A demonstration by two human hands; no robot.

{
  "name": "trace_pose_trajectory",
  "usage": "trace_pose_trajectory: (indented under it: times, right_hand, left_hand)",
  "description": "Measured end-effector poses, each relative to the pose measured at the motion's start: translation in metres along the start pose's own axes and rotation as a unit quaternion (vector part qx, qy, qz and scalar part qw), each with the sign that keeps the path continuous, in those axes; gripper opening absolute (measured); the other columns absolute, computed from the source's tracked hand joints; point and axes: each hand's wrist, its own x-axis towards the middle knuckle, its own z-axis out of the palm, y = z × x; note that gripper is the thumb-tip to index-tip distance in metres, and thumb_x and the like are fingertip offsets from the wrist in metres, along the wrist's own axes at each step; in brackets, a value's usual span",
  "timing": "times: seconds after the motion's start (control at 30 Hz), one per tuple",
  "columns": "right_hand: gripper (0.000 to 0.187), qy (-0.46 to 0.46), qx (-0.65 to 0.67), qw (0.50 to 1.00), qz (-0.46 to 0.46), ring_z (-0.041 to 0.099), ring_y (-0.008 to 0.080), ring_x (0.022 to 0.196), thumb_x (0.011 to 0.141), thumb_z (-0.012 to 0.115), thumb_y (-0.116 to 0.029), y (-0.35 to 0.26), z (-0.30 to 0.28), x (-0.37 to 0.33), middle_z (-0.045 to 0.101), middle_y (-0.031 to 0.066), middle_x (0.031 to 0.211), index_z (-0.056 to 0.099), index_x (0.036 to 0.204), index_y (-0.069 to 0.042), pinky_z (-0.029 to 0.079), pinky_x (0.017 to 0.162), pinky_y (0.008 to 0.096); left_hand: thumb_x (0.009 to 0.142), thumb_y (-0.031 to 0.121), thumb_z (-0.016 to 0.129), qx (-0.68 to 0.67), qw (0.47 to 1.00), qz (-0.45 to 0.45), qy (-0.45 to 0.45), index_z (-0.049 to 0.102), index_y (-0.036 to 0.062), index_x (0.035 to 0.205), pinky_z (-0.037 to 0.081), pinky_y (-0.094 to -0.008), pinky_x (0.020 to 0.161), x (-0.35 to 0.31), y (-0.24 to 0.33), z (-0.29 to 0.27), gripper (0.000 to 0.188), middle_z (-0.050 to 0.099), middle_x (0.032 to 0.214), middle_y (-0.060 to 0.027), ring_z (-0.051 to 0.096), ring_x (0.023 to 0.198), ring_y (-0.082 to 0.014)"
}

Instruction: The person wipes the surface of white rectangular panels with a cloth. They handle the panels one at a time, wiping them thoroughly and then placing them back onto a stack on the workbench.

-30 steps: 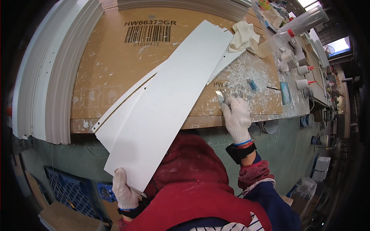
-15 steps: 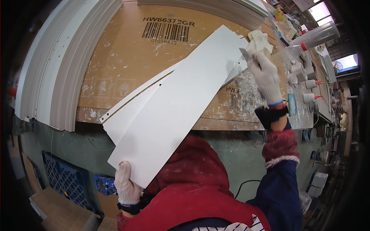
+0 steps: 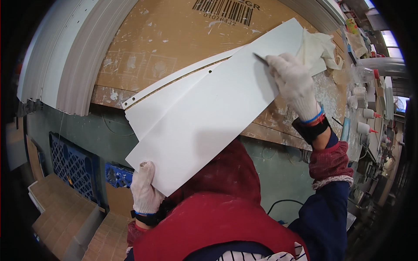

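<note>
A long white panel (image 3: 204, 117) lies slantwise from the table's far right to my body, its near end past the table edge. My gloved left hand (image 3: 146, 187) grips the near left corner, thumb on top and the other fingers hidden beneath. In my gloved right hand (image 3: 292, 78) is a thin scraper blade (image 3: 260, 58), its tip at the panel's upper face near the far end. Beneath the panel, another white panel (image 3: 152, 106) with a slotted edge and small holes sticks out at the left. A crumpled cream cloth (image 3: 317, 47) lies beside the far end.
Cardboard (image 3: 143, 39) covers the table, spotted with white residue. Long pale profiles (image 3: 85, 56) are stacked at the left. White bottles with red tips (image 3: 365, 128) and a clear plastic bottle (image 3: 359, 74) stand at the right. A blue plastic crate (image 3: 74, 167) is below left.
My right hand has brought the blade from beside the panel's far right corner onto its white face. My left hand still holds the near corner. The whole view has shifted somewhat.
</note>
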Motion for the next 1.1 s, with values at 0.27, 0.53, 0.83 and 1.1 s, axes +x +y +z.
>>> trace_pose_trajectory:
  times: [0.27,0.53,0.83,1.1]
  right_hand:
    - [0.01,-0.246,0.211,0.903,-0.281,0.06,0.0246,0.089,0.08,0.057,-0.013,-0.118,0.005,-0.037,0.058,0.0064,0.088,0.059,0.09,-0.011,0.05,0.072,0.0363]
    - [0.021,-0.081,0.136,0.986,0.045,0.061,0.0193,0.074,0.091,0.058,-0.011,-0.004,0.003,0.005,0.065,0.0097,0.087,0.063,0.11,-0.002,0.05,0.067,0.029]
    - [0.024,0.064,0.387,0.84,0.375,0.055,0.0088,0.069,0.096,0.054,-0.015,0.076,-0.021,-0.027,0.062,0.0031,0.088,0.056,0.114,0.001,0.047,0.065,0.0227]
    - [0.018,0.23,0.295,0.818,0.437,0.059,0.0145,0.064,0.095,0.056,-0.019,0.163,-0.042,-0.056,0.064,0.0089,0.081,0.059,0.096,-0.001,0.049,0.062,0.0279]
  left_hand:
    - [0.098,0.015,0.049,-0.163,0.986,-0.023,-0.023,0.049,-0.0048,0.121,0.056,-0.0364,0.082,0.007,0.007,0.02,0.03,0.06,0.111,-0.0138,0.063,0.1,-0.0231]
    - [0.097,0.016,0.051,-0.126,0.992,-0.018,-0.027,0.049,-0.0056,0.121,0.055,-0.0349,0.081,0.007,0.007,0.012,0.032,0.06,0.11,-0.0139,0.063,0.1,-0.022]
    - [0.099,0.02,0.05,-0.101,0.994,-0.032,-0.001,0.05,-0.0027,0.12,0.054,-0.0347,0.085,0.004,-0.004,0.0,0.03,0.059,0.111,-0.0121,0.062,0.101,-0.0218]
    - [0.098,0.019,0.053,-0.118,0.993,-0.029,0.011,0.048,-0.0025,0.123,0.054,-0.0387,0.087,0.008,-0.002,0.006,0.033,0.057,0.115,-0.0132,0.061,0.104,-0.023]
